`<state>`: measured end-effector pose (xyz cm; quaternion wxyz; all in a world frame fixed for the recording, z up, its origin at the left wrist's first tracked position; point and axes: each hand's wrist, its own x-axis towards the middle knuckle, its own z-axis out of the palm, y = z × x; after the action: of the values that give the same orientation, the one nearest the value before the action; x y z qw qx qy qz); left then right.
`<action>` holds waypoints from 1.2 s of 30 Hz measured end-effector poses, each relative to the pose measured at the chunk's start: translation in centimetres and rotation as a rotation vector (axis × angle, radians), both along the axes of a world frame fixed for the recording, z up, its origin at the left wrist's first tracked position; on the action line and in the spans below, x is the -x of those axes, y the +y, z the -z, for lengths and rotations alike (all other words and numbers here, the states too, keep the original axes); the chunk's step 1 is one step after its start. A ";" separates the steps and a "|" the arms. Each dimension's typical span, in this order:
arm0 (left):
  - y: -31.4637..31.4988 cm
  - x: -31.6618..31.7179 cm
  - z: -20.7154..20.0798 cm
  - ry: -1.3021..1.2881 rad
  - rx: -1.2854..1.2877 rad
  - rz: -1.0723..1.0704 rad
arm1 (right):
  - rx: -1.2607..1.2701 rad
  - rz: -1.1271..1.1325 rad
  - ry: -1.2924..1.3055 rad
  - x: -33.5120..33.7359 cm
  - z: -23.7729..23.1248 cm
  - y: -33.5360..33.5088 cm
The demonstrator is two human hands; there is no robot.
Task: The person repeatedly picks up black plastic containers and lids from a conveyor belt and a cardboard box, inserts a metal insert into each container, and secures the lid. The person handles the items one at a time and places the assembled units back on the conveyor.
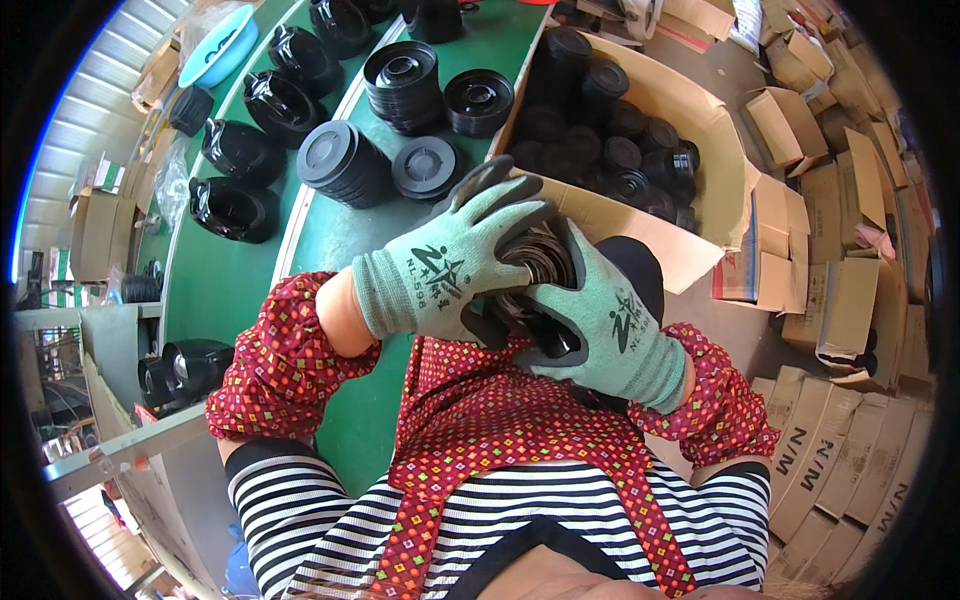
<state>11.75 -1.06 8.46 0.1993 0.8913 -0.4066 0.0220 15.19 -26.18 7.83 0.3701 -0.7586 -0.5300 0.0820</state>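
Observation:
In front of my chest, both hands hold a stack of thin, glossy black round parts (540,258), probably lids, lying on its side between them. My left hand (455,255), in a pale green glove with dark grip coating, is closed over the stack's left side, its upper fingers arched above it. From the right, my right hand (598,310), gloved alike, wraps the stack with the thumb across its upper edge. The palms hide much of it. Just beyond my left fingers stand stacks of matte black round lids (335,158) and a shorter lid stack (425,168).
Glossy black lid stacks (402,85) stand farther back on the green table (355,240). Black pot-like housings (243,152) line its left side. At right, an open carton (720,165) holds many black round parts. Cardboard boxes (820,440) crowd the right. A blue basin (218,48) sits far left.

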 end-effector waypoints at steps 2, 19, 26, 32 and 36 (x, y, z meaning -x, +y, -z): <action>-0.3 -0.1 1.0 0.061 0.104 0.015 | -0.036 -0.004 -0.007 -0.3 0.6 0.1; -8.2 11.4 6.5 -0.230 0.760 -0.723 | -0.417 0.371 1.030 -1.5 10.5 -4.0; 2.2 15.7 12.5 0.164 0.141 -1.105 | -0.234 0.466 0.336 -6.3 10.7 -5.0; 9.8 16.5 16.5 0.692 -0.121 -1.267 | 0.130 0.365 -0.103 0.0 8.9 -1.9; 10.4 16.6 18.3 0.549 0.252 -1.110 | 0.203 0.229 -0.124 0.7 5.4 -2.0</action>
<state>-4.88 9.35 -9.84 0.3586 0.9124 0.1878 -0.0599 14.53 -28.17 2.46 0.2652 -0.8510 -0.4509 0.0455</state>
